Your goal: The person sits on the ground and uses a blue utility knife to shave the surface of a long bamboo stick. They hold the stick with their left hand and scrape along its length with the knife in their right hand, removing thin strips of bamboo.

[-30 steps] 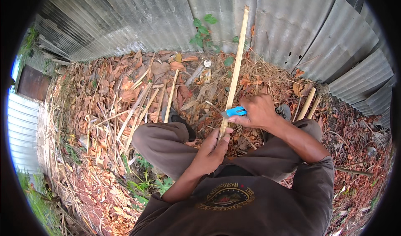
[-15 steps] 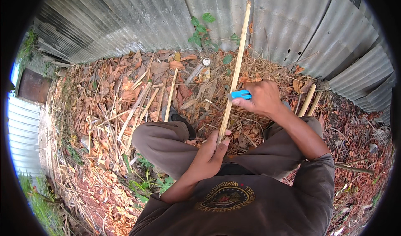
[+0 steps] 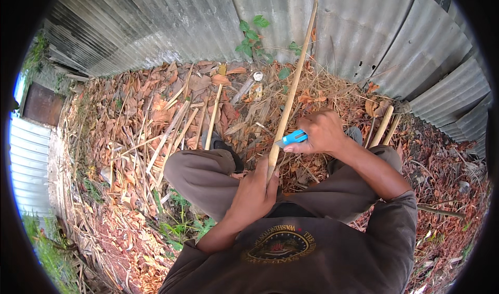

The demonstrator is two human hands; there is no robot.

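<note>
A long, pale split-wood stick (image 3: 294, 88) slants up from my lap toward the metal fence. My left hand (image 3: 255, 188) is closed around its lower end, the fingers partly hidden behind it. In my right hand (image 3: 320, 133) is a blue utility knife (image 3: 294, 137), its short blade touching or very near the stick just above the left hand. The frame cannot settle whether the blade bites into the wood.
Corrugated metal fence (image 3: 358, 39) stands close ahead. Several thin wooden strips (image 3: 171, 133) lie on dry leaves at the left, and two thicker sticks (image 3: 383, 126) sit beyond my right knee. A green plant (image 3: 252, 36) grows against the fence.
My right hand and the knife have moved down the stick, nearer the left hand. The stick has turned, showing a different side, and its top has shifted slightly right.
</note>
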